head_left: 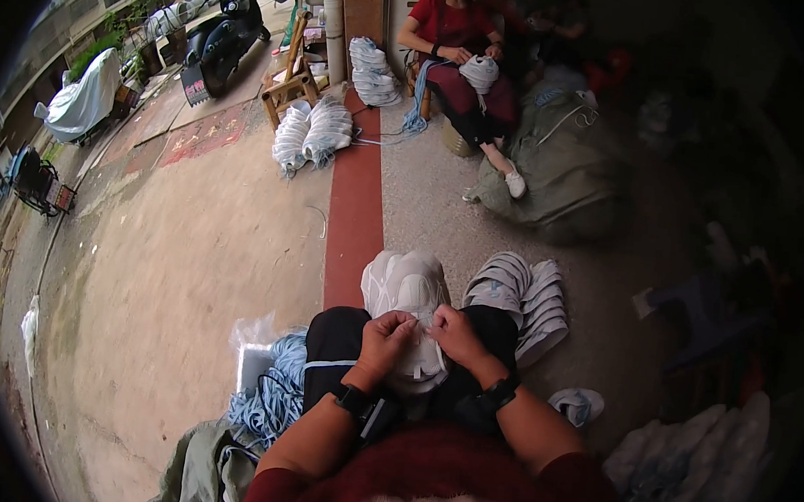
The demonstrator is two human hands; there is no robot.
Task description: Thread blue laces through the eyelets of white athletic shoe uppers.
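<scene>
White shoe uppers (405, 284), nested in a stack, rest on my lap between my knees. Over the nearest upper (420, 362), my left hand (386, 343) is closed in a pinch, its fingertips near the lacing area. Just to its right, my right hand (461, 337) is also closed, thumb and finger pressed together. Only a small gap separates the two hands. Whatever thin thing they pinch is too small to make out. Beside my left thigh lies a bundle of light blue laces (271, 396).
More stacked shoe uppers (542, 307) stand beyond my right knee, and a single upper (576, 406) lies on the floor. Ahead sits a co-worker (459, 31) holding white uppers, next to a large grey-green sack (566, 174). White bundles (315, 136) stand by a bamboo chair (290, 85).
</scene>
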